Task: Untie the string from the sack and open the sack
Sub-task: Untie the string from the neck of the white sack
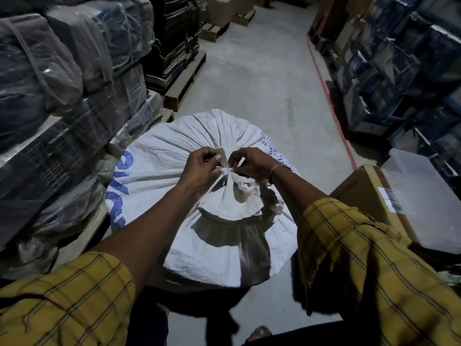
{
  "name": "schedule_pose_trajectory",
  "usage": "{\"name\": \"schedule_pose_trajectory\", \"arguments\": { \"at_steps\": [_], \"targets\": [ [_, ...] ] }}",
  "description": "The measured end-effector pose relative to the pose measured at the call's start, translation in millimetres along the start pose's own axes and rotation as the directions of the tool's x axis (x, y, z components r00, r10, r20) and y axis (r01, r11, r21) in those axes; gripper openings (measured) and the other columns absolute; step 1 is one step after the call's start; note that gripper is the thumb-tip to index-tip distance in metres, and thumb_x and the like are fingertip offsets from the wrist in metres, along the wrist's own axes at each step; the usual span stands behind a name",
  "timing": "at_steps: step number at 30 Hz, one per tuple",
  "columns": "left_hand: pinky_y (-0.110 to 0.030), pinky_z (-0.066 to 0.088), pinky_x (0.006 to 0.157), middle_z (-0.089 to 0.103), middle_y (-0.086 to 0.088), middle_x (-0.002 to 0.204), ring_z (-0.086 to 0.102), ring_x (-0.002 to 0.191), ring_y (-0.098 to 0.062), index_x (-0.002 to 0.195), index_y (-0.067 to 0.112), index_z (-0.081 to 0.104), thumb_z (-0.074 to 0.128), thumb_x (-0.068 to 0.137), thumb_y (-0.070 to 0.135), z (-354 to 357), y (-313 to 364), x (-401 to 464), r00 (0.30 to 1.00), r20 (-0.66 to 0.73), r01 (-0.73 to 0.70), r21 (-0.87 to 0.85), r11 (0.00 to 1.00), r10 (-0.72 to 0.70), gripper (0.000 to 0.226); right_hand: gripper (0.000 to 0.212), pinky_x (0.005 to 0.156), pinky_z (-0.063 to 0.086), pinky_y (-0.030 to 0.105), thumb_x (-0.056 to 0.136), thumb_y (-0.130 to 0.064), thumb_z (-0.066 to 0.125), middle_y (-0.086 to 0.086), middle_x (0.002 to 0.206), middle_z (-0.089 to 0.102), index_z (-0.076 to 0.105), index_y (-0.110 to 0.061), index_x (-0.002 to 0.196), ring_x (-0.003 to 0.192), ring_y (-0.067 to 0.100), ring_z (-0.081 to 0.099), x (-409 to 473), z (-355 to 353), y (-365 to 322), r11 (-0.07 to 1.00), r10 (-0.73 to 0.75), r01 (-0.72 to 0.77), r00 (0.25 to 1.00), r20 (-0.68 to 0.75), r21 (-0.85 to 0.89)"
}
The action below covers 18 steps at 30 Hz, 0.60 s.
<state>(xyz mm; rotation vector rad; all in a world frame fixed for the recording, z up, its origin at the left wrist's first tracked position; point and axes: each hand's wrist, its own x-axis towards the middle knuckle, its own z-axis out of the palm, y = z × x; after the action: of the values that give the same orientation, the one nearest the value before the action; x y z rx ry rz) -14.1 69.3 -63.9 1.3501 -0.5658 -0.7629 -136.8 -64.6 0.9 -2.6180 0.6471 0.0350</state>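
White woven plastic, printed with blue letters, makes up the big sack that stands on the grey concrete floor of a narrow storeroom aisle, right below the person. Its mouth is gathered into a bunched neck at the top centre, with loose fabric fanning out toward the viewer.

On the left, plastic-wrapped bundles of dark cloth are stacked high and press close against the sack's side. Beyond them dark flat stock sits on a wooden pallet. On the right, a brown cardboard box stands just beside the sack, with a translucent plastic tub next to it, and shelves of blue-wrapped goods behind. A red line runs along the floor in front of those shelves. More cartons sit on pallets at the far end.

Both forearms reach out from rolled yellow checked sleeves and meet at the neck. The left hand has its fingers curled in, with thumb and forefinger pressed together on a thin string and a fold of fabric at the knot. The right hand, with a thin bangle at the wrist, is likewise curled, its fingertips pinching the tie from the other side. The knot itself is too small and too covered by fingers to tell how loose it is.
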Motion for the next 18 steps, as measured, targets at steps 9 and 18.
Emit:
{"name": "schedule_pose_trajectory", "arguments": {
  "at_steps": [9,18],
  "targets": [
    [-0.037,0.062,0.081,0.078,-0.005,0.101,0.076,0.095,-0.019,0.109,0.020,0.074,0.085,0.084,0.031,-14,16,1,0.975,0.212,-0.137,0.348,0.927,0.065,0.029,0.020,0.065,0.051,0.033,0.076,-0.015,0.076,0.005,0.075,0.067,0.059,-0.022,0.067,0.069,0.024,0.063,-2,25,-3,1.000,0.007,-0.002,0.982,-0.189,0.027],
    [-0.034,0.055,0.076,0.077,0.001,0.096,0.073,0.092,-0.018,0.101,0.015,0.072,0.087,0.082,0.032,-14,10,7,0.991,0.120,-0.115,0.600,0.792,0.053,0.029,0.003,0.061,0.048,0.040,0.080,-0.014,0.056,0.003,0.077,0.064,0.057,-0.015,0.083,0.072,0.027,0.058,-14,50,11,1.000,0.006,-0.012,0.876,-0.482,-0.010]
  ]
}}
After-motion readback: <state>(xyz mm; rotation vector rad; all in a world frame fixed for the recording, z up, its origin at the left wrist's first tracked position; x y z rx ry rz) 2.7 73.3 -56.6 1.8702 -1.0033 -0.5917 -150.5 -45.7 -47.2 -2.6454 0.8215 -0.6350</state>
